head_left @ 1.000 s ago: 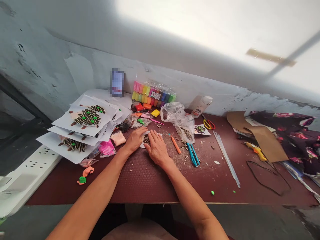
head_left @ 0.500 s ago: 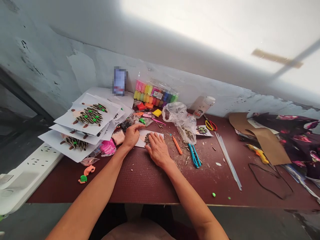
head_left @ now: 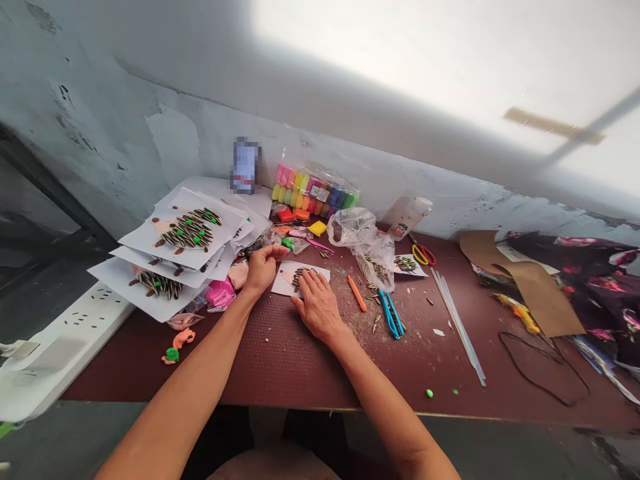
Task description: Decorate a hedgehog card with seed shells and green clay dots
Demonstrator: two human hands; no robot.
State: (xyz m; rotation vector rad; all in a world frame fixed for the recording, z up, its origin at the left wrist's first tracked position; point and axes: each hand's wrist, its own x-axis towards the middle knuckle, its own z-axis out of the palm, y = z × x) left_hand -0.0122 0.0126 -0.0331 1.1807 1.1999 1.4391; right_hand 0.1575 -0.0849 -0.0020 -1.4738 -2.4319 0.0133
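Observation:
A small white card lies on the dark red table, with striped seeds stuck on it in the shape of a hedgehog. My right hand rests flat over the card's right part, fingers stretched out on the seeds and hiding some of them. Just left of the card is my left hand, its fingers bent and thumb and forefinger close together; whether something small is between them is hidden. Further left stands a stack of white sheets bearing finished-looking seed hedgehogs with green dots.
Right of my hands lie an orange pen-like tool, a blue cutter, a plastic bag of seeds, scissors and clear glue sticks. Coloured clay packs lean on the wall. A power strip is at left.
My left hand has drawn slightly away from the card, so its left part shows more. My right hand stays over the seeds. The whole view has shifted a little.

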